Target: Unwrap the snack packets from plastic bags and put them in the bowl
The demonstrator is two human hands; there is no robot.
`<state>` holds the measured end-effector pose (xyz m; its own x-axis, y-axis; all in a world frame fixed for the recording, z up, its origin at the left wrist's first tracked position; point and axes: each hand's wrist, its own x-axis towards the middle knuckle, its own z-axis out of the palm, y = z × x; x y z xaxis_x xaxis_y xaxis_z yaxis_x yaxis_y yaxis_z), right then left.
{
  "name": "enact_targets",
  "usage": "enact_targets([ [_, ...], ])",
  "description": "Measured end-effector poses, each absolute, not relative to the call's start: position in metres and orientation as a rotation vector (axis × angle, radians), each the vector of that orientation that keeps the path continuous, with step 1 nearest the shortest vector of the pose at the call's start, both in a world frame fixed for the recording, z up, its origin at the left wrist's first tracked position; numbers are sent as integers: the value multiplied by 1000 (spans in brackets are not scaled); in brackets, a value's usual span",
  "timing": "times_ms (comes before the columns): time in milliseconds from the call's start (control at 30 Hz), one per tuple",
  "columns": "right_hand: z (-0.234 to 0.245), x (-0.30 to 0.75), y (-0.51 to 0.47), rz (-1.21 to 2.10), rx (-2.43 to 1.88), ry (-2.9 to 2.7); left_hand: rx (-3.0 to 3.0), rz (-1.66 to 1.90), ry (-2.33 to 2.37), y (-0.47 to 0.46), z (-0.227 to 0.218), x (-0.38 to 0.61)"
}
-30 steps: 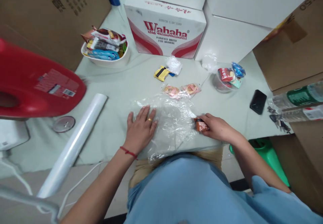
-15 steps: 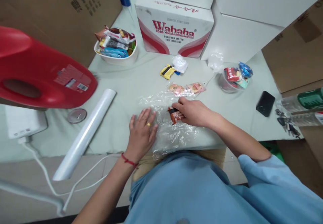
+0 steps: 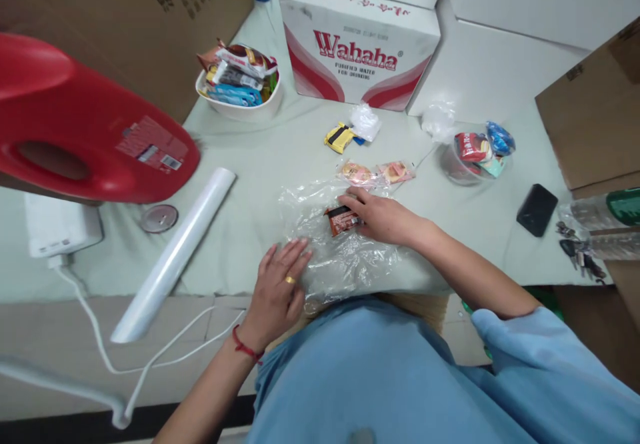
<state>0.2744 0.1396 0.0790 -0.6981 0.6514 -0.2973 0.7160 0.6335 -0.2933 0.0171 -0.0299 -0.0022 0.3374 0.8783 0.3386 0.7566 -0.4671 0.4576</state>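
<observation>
A sheet of clear plastic film (image 3: 345,264) lies crumpled on the cloth-covered table in front of me. On it rests a small brown-and-black snack packet (image 3: 340,221). My right hand (image 3: 383,217) grips the packet's right side, thumb and fingers bent around it. At the film's left edge, my left hand (image 3: 283,284) is laid down with its fingers spread, holding nothing. Two pink-and-yellow snack packets (image 3: 357,174) lie side by side just beyond the film. Farther back sit a yellow-and-black packet (image 3: 340,138) and a crumpled clear wrapper (image 3: 365,123).
At left stand a red jug (image 3: 100,124), a white film roll (image 3: 175,251) and a white power box (image 3: 63,227). A tub of snacks (image 3: 240,104), a Wahaba-style carton (image 3: 360,47) and a clear bowl (image 3: 460,167) are behind. A black box (image 3: 537,210) and keys (image 3: 580,257) lie right.
The brown packet has been lowered flatter onto the film and shifted slightly left, my right hand still at it. My left hand has slid back toward me. The camera view has shifted slightly.
</observation>
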Motion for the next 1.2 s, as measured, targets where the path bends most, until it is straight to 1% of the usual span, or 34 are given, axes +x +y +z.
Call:
enact_targets([
  [100, 78, 311, 130, -710, 1141, 2859, 2451, 686, 1236, -44, 2, 11],
  [200, 70, 355, 106, -819, 1021, 2964, 2493, 638, 1183, -57, -5, 13],
  [267, 57, 376, 85, -825, 1004, 3006, 2508, 705, 1230, -63, -14, 19],
  [333, 39, 385, 64, -762, 1077, 3033, 2485, 819, 1301, -65, -21, 28],
  [467, 13, 375, 44, -648, 1227, 3062, 2398, 994, 1379, -58, -19, 41],
  [567, 19, 360, 56, -686, 1229, 3127, 2332, 1085, 1413, -44, -6, 44],
  [667, 43, 347, 85, -753, 1218, 3187, 2205, 1155, 1483, -23, 9, 45],
  [767, 64, 330, 119, -865, 1158, 3235, 1937, 1199, 1604, 2, 19, 48],
  [833, 69, 316, 141, -947, 1118, 3229, 1688, 1211, 1724, 20, 21, 51],
  [933, 65, 296, 168, -1013, 1146, 3151, 1373, 1229, 1935, 45, 21, 56],
  [1000, 60, 286, 179, -1048, 1188, 3096, 1272, 1229, 2043, 58, 19, 56],
  [1100, 51, 277, 189, -1101, 1255, 3049, 1220, 1188, 2129, 74, 17, 53],
  [1200, 44, 274, 198, -1023, 1308, 3018, 1252, 1116, 2184, 83, 13, 48],
])
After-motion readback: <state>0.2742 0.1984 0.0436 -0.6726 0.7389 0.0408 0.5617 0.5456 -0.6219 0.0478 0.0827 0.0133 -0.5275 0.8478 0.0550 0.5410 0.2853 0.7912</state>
